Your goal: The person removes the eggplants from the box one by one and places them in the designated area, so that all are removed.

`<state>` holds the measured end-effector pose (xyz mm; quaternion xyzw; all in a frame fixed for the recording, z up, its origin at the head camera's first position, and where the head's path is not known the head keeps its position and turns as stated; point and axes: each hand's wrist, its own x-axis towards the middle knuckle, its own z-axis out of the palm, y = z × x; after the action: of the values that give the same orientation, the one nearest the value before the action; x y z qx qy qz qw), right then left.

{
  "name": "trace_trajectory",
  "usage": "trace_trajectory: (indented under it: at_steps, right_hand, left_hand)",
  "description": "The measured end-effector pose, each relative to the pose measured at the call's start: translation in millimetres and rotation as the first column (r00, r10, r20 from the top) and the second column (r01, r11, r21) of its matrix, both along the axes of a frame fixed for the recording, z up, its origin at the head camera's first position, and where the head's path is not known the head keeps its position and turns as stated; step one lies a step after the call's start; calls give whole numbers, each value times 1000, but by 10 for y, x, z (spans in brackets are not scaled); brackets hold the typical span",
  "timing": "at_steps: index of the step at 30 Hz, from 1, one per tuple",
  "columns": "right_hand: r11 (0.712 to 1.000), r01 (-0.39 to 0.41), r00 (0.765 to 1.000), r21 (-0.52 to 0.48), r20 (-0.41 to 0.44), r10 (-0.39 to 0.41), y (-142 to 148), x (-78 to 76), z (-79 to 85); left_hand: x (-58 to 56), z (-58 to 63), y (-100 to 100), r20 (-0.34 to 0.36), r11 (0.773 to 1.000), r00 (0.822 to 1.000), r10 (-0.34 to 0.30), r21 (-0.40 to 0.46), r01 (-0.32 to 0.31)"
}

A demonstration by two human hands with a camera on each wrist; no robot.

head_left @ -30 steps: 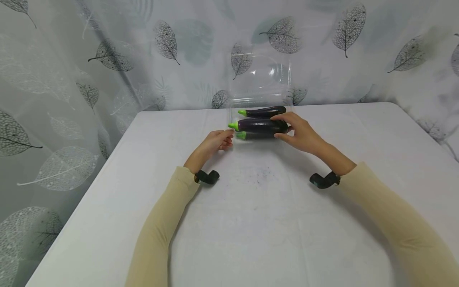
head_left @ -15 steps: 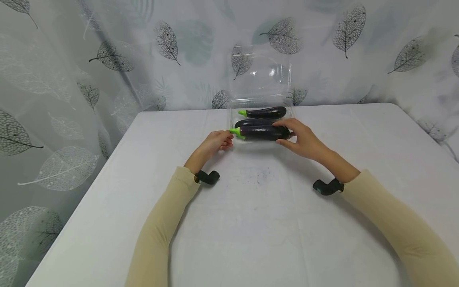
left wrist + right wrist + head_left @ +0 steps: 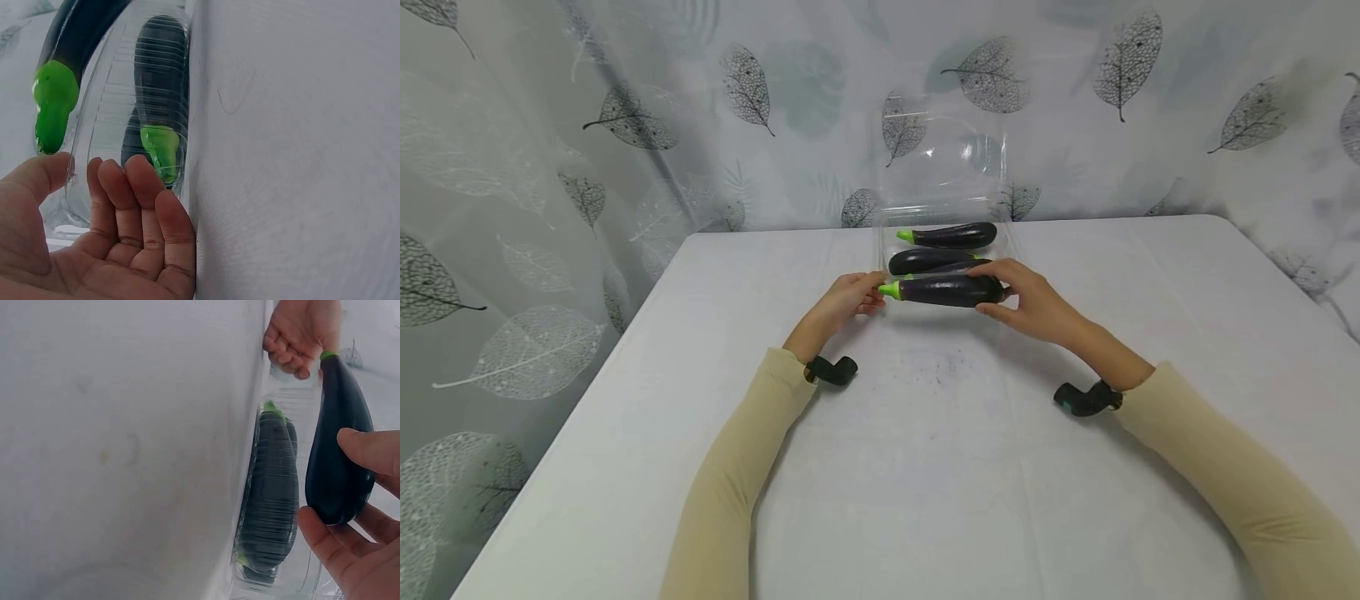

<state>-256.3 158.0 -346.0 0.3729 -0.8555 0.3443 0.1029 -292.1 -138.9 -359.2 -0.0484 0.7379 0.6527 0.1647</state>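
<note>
My right hand (image 3: 1028,298) grips an eggplant (image 3: 951,291) by its thick end, thumb on one side and fingers on the other. Its green stem cap points left, close to my left hand (image 3: 853,298). The held eggplant hangs over the front of an open clear plastic box (image 3: 94,119). My left hand is at the box's left end, thumb at the rim and curled fingers against the outer wall. Inside lie a back eggplant (image 3: 955,236), a middle eggplant (image 3: 917,261) with its stem to the right, and a front eggplant (image 3: 272,481), mostly hidden in the head view.
The box's transparent lid (image 3: 951,154) stands raised against the leaf-patterned curtain (image 3: 808,92) behind. A white cloth (image 3: 925,467) covers the table, whose far edge runs just behind the box. Dark camera mounts (image 3: 1086,398) sit on both wrists.
My right hand has drawn the held eggplant toward me, from over the middle of the box to its front side, uncovering the middle eggplant. My left hand has stayed in place.
</note>
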Motion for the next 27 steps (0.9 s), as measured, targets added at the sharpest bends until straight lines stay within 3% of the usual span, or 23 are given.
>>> trace_trajectory:
  at_steps: [13, 27]
  right_hand:
    - [998, -69, 997, 3, 39, 69, 17, -22, -46]
    - [994, -86, 990, 71, 120, 77, 25, -37, -55]
  left_hand:
    - [-4, -7, 4, -6, 1000, 1000, 3, -1, -3]
    - [19, -2, -3, -29, 1000, 999, -25, -6, 25]
